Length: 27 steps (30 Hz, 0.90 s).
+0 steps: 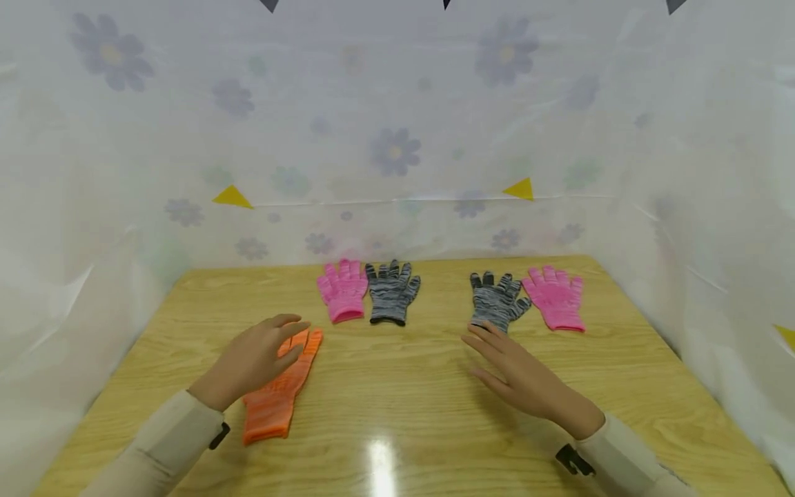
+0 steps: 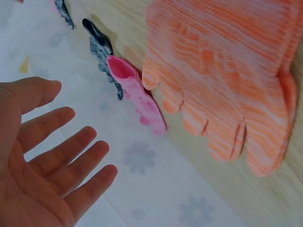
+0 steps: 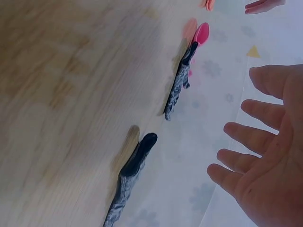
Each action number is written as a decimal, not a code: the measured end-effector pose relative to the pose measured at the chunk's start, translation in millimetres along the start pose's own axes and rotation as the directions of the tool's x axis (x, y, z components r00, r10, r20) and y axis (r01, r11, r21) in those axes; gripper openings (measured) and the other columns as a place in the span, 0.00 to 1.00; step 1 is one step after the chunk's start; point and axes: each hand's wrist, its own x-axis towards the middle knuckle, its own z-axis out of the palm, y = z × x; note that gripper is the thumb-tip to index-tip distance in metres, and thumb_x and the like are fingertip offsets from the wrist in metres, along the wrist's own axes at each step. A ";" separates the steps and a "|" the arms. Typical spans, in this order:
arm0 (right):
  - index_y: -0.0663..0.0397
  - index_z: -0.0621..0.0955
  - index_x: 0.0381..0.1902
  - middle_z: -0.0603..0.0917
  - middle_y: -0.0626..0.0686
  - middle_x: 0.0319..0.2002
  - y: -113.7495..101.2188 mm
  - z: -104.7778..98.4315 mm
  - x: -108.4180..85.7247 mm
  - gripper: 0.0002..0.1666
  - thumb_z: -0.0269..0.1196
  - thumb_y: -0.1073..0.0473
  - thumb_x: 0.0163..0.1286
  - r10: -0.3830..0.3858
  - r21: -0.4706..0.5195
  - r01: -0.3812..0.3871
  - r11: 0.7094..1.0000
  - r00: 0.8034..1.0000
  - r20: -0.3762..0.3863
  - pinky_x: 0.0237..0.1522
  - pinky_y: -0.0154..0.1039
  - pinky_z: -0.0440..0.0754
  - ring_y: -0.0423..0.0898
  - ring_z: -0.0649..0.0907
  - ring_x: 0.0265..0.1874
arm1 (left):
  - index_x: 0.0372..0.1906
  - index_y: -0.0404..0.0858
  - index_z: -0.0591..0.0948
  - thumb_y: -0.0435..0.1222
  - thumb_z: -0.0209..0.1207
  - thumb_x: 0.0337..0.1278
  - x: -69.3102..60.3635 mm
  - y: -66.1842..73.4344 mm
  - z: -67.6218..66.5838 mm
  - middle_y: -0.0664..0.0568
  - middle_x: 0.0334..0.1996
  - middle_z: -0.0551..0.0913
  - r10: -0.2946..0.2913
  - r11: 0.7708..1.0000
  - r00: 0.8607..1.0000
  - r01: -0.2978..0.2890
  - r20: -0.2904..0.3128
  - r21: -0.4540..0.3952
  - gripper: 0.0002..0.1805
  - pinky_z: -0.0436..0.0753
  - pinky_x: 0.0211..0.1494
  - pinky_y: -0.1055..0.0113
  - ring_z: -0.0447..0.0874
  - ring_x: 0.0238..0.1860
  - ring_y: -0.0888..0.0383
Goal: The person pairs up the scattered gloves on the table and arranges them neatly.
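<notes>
An orange knit glove (image 1: 270,411) lies at the left of the table, fingers pointing away; the left wrist view shows it large. Above it hovers my left hand (image 1: 251,362), fingers spread and holding nothing, hiding part of the glove. My right hand (image 1: 528,379), also holding nothing, is held out over the right side. Just past its fingertips lies a grey-and-black striped glove (image 1: 493,300), beside a pink glove (image 1: 559,300). Further left, a second pink glove (image 1: 344,293) lies next to another grey-and-black glove (image 1: 389,293). Whether the orange glove is single or doubled, I cannot tell.
The wooden table (image 1: 397,373) is closed in at the back and sides by a pale flowered sheet (image 1: 397,103). Yellow triangles (image 1: 232,197) mark the back sheet. Light glares off the table's front middle.
</notes>
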 end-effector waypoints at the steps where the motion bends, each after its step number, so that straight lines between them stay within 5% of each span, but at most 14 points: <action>1: 0.47 0.62 0.73 0.60 0.53 0.73 0.4 -1.0 -2.9 0.35 0.59 0.53 0.71 0.000 -0.002 0.000 1.000 1.000 -0.008 0.66 0.61 0.62 0.58 0.55 0.73 | 0.57 0.35 0.79 0.37 0.65 0.56 3.7 0.7 0.8 0.38 0.54 0.79 0.000 1.000 1.000 0.000 0.008 -0.001 0.23 0.84 0.39 0.54 0.84 0.43 0.44; 8: 0.43 0.61 0.73 0.61 0.52 0.72 -0.2 -10.1 -17.4 0.36 0.59 0.55 0.71 0.024 -0.007 -0.024 1.000 0.999 -0.048 0.65 0.61 0.62 0.57 0.57 0.72 | 0.61 0.33 0.76 0.39 0.61 0.61 34.8 4.8 8.3 0.36 0.58 0.76 -0.027 0.999 0.990 0.033 0.137 -0.039 0.25 0.81 0.51 0.49 0.81 0.51 0.42; 18: 0.41 0.61 0.73 0.61 0.51 0.73 -1.8 -16.9 -27.8 0.35 0.59 0.55 0.71 0.074 0.010 -0.074 0.997 0.997 -0.035 0.65 0.61 0.63 0.57 0.56 0.73 | 0.72 0.38 0.62 0.38 0.62 0.60 73.2 3.6 30.9 0.36 0.65 0.69 -0.063 0.994 0.974 0.081 0.219 -0.074 0.37 0.76 0.57 0.46 0.72 0.61 0.39; 23: 0.41 0.61 0.73 0.61 0.51 0.72 -2.2 -18.2 -31.8 0.35 0.59 0.54 0.71 0.075 0.010 -0.074 0.997 0.996 -0.048 0.64 0.61 0.64 0.56 0.56 0.73 | 0.69 0.35 0.66 0.36 0.63 0.59 83.8 3.3 42.8 0.36 0.62 0.71 -0.093 0.994 0.965 0.105 0.246 -0.035 0.34 0.75 0.58 0.46 0.72 0.61 0.40; 27: 0.41 0.61 0.73 0.62 0.52 0.72 -2.7 -18.2 -33.2 0.35 0.59 0.54 0.71 0.077 0.009 -0.076 0.997 0.996 -0.051 0.64 0.61 0.64 0.57 0.57 0.72 | 0.59 0.31 0.76 0.35 0.63 0.59 91.0 4.2 54.0 0.38 0.50 0.80 -0.099 0.995 0.963 0.094 0.252 0.033 0.24 0.81 0.50 0.52 0.80 0.50 0.43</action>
